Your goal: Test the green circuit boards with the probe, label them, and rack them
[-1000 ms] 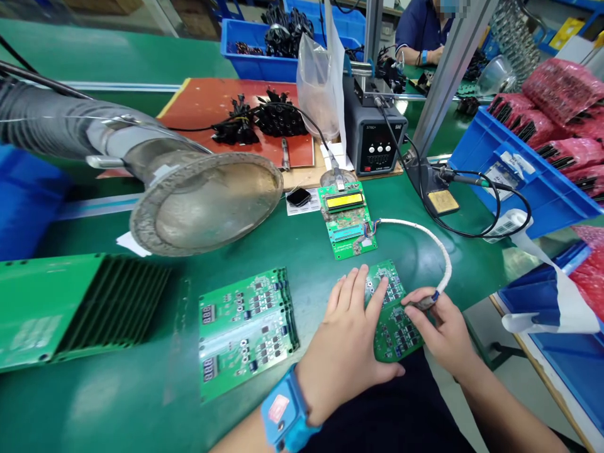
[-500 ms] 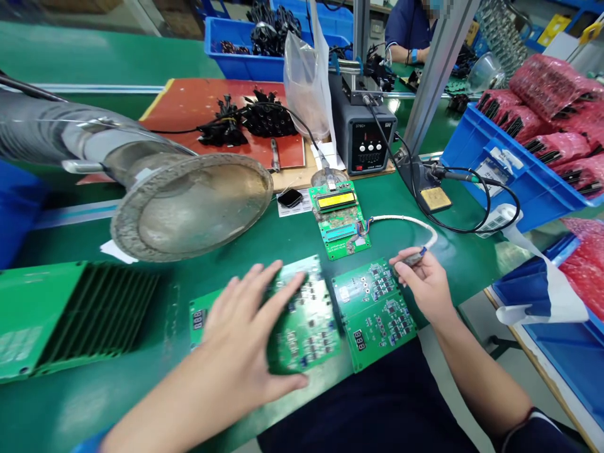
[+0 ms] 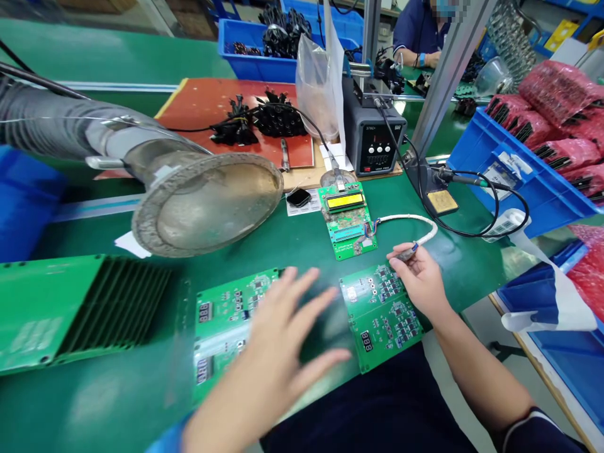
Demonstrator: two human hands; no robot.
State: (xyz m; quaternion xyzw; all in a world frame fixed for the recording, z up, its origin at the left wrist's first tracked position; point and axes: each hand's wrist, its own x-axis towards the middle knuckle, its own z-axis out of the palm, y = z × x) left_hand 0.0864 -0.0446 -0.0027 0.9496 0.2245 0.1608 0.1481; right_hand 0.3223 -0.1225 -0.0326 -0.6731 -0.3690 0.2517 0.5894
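My left hand is spread open, palm down, over the right part of a green circuit board with black digit displays. Whether its fingers touch that board I cannot tell. In my right hand a small dark connector is pinched at the end of a white sleeved cable. This hand is at the upper right corner of a second circuit board; its fingers hide the connector's tip. The cable runs to a tester board with a lit yellow screen and a teal socket.
A fume hood overhangs the left side near stacked green boards. Behind stand a soldering station, an iron holder and a blue bin of dark cables. Pink-wrapped packs fill a blue crate. A co-worker sits beyond.
A board under my left hand has shifted left, leaving green mat between it and the right-hand board. My left hand has turned and its fingers now spread rightward. My right hand stays at the corner.
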